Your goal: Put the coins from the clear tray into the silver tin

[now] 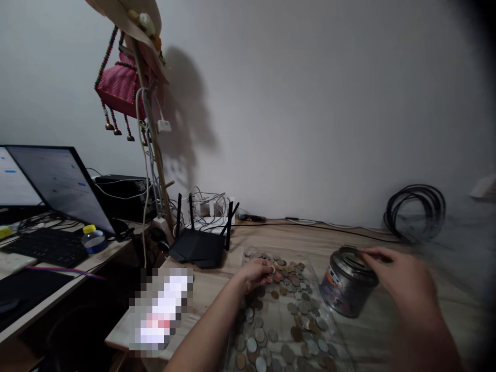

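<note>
My left hand (254, 275) reaches over the coins, thumb and fingers pinched on a coin (273, 269). Loose silver and copper-brown coins (304, 306) lie spread over a clear plastic sheet or shallow tray (277, 316) on the wooden table. To the right of them stands a round metal tin (346, 290) with an orange and white label. My right hand (403, 281) is at the tin's top, its thumb and index finger closed together at the opening. Whatever is between those fingertips, if anything, cannot be made out.
A black router (199, 248) with antennas stands behind and left of the coins. A blurred-out, bright object (163, 310) lies at the table's left edge. Coiled black cable (414, 212) rests by the wall. Monitor (58, 181), keyboard (46, 247) and yellow-capped bottle (94, 240) occupy the left desk.
</note>
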The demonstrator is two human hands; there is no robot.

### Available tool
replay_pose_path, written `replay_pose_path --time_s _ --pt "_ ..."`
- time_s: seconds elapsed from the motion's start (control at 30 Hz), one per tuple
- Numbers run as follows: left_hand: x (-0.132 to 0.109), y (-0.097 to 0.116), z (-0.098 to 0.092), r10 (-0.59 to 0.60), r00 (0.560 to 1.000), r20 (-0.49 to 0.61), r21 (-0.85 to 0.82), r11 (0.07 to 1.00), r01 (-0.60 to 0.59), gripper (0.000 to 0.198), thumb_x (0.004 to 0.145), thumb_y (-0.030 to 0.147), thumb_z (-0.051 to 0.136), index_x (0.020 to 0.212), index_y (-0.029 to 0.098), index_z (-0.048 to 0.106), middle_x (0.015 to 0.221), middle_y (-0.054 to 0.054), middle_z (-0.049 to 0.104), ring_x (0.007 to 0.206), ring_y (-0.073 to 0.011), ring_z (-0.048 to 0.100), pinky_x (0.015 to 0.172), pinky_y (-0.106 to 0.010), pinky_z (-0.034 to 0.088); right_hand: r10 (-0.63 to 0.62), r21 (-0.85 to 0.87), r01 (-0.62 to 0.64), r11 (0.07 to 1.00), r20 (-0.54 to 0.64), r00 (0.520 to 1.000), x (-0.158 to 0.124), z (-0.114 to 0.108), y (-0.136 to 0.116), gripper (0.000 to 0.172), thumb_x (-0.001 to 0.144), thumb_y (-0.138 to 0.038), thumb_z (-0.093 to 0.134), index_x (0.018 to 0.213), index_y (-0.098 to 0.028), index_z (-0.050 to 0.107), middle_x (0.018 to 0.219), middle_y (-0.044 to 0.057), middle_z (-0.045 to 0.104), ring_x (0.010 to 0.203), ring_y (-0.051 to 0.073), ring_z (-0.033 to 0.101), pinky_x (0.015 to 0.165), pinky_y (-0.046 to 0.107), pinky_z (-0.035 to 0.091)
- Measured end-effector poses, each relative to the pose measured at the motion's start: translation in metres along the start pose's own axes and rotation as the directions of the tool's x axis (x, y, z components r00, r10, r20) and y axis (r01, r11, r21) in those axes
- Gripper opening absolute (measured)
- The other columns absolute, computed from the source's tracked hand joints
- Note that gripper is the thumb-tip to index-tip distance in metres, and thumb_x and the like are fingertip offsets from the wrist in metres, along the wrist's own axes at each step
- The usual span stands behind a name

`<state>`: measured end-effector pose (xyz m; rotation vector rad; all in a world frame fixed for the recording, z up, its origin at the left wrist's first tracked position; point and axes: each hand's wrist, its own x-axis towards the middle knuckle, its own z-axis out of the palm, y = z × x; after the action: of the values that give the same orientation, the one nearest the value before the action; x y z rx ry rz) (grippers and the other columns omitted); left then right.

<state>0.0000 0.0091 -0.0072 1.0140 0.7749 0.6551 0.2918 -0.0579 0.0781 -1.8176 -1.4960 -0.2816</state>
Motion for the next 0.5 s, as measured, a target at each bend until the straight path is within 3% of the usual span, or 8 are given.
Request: replay_pose_path --time_s 0.1,0.3,0.5 --pt "0.000 -0.001 -0.001 0.016 0.999 -0.030 0.046 0.999 -0.015 0.016 0.064 0.026 0.062 0.065 0.012 0.054 0.066 -0.003 0.062 0.042 -0.0024 0.042 0.038 -0.016 0.019 0.092 -0.007 -0.092 0.996 0.075 0.993 0.005 0.006 0.009 0.023 0.066 -0.040 0.052 0.069 -0.021 0.066 0.070 0.009 0.065 0.061 0.024 0.055 0.050 0.032 0.034" --pt "-0.001 -0.001 -0.003 0.021 1.000 0.021 0.094 0.995 -0.023 0.027 0.061 0.036 0.066 0.067 0.014 0.053 0.059 0.000 0.060 0.039 -0.0023 0.037 0.040 -0.017 0.015 0.110 -0.076 -0.103 0.992 0.091 0.990 0.005 0.010 0.000 0.026 0.066 -0.043 0.051 0.074 -0.023 0.066 0.070 0.008 0.064 0.063 0.022 0.053 0.051 0.030 0.032" --pt "0.001 -0.003 -0.004 0.048 0.999 -0.026 0.082 0.996 -0.045 0.026 0.064 0.037 0.064 0.067 0.014 0.051 0.053 0.004 0.054 0.038 -0.0022 0.034 0.040 -0.018 0.013 0.081 -0.121 -0.074 0.990 0.047 0.996 0.006 0.013 0.001 0.025 0.066 -0.044 0.050 0.073 -0.025 0.066 0.071 0.005 0.064 0.065 0.021 0.053 0.054 0.030 0.031"
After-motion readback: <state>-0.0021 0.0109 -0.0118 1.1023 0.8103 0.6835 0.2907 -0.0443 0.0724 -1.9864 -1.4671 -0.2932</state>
